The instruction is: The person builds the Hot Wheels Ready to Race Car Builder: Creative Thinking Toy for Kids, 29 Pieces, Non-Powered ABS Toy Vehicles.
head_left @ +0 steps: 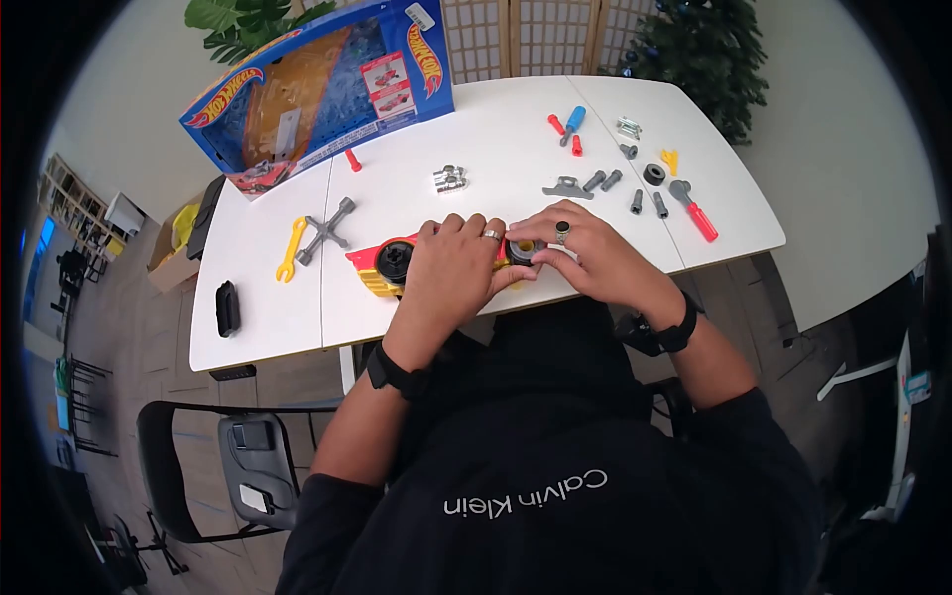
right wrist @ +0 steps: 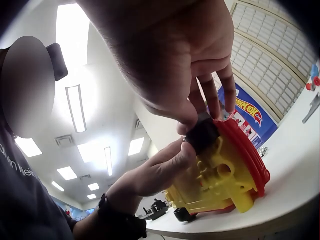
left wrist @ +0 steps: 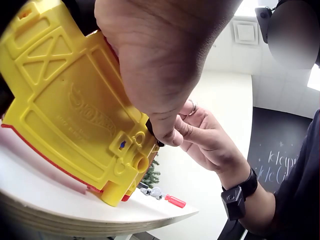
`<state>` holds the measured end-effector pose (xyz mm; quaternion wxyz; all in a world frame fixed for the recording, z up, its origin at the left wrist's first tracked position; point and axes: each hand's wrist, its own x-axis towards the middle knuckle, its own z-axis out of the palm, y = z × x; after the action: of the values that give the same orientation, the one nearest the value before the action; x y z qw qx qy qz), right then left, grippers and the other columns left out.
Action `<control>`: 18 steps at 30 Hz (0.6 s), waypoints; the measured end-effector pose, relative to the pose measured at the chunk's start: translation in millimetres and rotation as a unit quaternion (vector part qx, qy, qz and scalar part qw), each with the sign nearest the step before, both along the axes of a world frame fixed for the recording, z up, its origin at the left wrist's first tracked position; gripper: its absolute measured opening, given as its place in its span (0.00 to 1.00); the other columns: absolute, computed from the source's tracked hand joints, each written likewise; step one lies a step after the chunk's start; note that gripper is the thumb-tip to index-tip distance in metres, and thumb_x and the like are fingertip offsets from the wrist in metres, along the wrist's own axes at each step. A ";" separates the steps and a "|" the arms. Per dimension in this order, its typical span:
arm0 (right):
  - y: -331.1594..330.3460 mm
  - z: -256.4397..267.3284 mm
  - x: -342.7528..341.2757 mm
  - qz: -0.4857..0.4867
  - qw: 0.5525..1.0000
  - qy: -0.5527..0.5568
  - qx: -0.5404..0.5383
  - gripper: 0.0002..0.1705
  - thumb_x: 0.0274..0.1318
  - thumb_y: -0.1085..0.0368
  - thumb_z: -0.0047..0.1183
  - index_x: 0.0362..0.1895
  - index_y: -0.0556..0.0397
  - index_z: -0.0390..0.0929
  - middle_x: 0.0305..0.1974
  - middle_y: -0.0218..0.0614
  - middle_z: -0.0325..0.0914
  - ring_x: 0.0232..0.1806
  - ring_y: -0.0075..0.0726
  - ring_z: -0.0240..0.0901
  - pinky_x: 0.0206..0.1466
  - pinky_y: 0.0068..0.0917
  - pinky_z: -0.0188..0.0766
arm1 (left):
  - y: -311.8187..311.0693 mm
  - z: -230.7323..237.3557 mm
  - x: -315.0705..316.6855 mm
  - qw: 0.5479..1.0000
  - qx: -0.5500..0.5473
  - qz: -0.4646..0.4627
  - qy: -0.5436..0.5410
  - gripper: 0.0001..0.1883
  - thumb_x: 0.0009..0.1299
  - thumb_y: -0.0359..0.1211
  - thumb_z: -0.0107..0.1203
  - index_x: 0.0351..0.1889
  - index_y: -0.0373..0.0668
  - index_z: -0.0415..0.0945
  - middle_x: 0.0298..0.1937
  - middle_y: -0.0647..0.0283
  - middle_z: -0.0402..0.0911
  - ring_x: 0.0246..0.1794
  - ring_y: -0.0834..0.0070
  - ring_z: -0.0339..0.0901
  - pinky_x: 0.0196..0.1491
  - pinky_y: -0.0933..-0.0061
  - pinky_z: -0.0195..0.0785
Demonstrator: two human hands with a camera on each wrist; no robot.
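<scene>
Fingers of the right hand (head_left: 600, 256) pinch the near-right wheel (head_left: 522, 252) of a red and yellow toy car (left wrist: 90, 110), while those of the left hand (head_left: 451, 268) curl over the car's body and grip it, thumb against the same wheel. The car is at the bench's (head_left: 476, 124) near edge, tipped on its side, its yellow underside towards the person. Its other upper wheel (head_left: 395, 261) shows just left of the left hand.

Left of the car lie a grey cross wrench (head_left: 323, 233) and, just beside it, a yellow spanner (head_left: 292, 250); a black case (head_left: 227, 308) sits near the bench's left end. Behind the hands are silver parts (head_left: 449, 178), and a red bolt (head_left: 353, 161) lies in front of the Hot Wheels box (head_left: 317, 94), which stands at the back left.

To the right, a flat grey piece (head_left: 567, 188) lies near several grey bolts (head_left: 637, 201). Beyond these are a black ring (head_left: 654, 175), a yellow piece (head_left: 669, 161) and a red-handled ratchet (head_left: 699, 220). Farther back, a blue screwdriver (head_left: 574, 120) lies between two red bolts.

Past the bench stand a panelled screen (head_left: 526, 40) and a dark green tree (head_left: 699, 64).
</scene>
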<state>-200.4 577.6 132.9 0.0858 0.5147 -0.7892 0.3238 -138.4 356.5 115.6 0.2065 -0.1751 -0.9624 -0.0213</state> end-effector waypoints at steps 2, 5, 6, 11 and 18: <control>0.8 -2.8 -4.0 0.024 1.000 -0.008 0.005 0.20 0.63 0.72 0.59 0.60 0.51 0.84 0.54 0.41 0.84 0.58 0.51 0.77 0.64 0.40 0.74 | -0.7 0.0 0.5 1.000 0.003 -0.001 0.002 0.38 0.70 0.69 0.52 0.52 0.41 0.81 0.40 0.62 0.82 0.44 0.62 0.81 0.48 0.59 0.73; 1.9 -10.3 -9.3 0.040 0.999 -0.028 0.013 0.21 0.66 0.73 0.56 0.62 0.49 0.84 0.60 0.39 0.84 0.64 0.50 0.76 0.70 0.43 0.71 | -3.3 -0.5 -1.2 1.000 0.000 -0.002 0.002 0.37 0.70 0.68 0.53 0.51 0.41 0.81 0.40 0.63 0.82 0.44 0.63 0.81 0.48 0.60 0.73; 3.2 -13.0 -11.1 0.046 0.999 -0.022 0.013 0.22 0.66 0.73 0.55 0.62 0.48 0.84 0.62 0.38 0.83 0.65 0.51 0.75 0.71 0.44 0.70 | -4.1 -0.9 -1.6 1.000 -0.004 -0.002 -0.002 0.37 0.70 0.68 0.53 0.51 0.42 0.81 0.40 0.63 0.82 0.44 0.64 0.80 0.48 0.60 0.73; 4.6 -24.6 2.3 0.019 0.997 0.066 0.038 0.27 0.66 0.72 0.54 0.68 0.45 0.80 0.69 0.34 0.78 0.68 0.51 0.73 0.75 0.47 0.66 | -4.9 -2.4 -2.0 1.000 -0.004 0.004 0.010 0.35 0.70 0.67 0.54 0.50 0.42 0.81 0.40 0.63 0.82 0.44 0.64 0.81 0.48 0.60 0.73; -16.8 -30.9 55.6 -0.143 0.980 0.116 0.080 0.39 0.59 0.72 0.53 0.77 0.52 0.67 0.77 0.49 0.65 0.74 0.54 0.65 0.75 0.50 0.60 | -7.2 -5.0 -3.3 1.000 0.006 0.005 0.012 0.31 0.72 0.60 0.57 0.56 0.43 0.81 0.43 0.63 0.84 0.47 0.63 0.81 0.49 0.59 0.73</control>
<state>-144.8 560.8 102.0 0.1803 0.4361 -0.8626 0.1821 -141.7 349.4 110.5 0.2192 -0.1696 -0.9605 -0.0237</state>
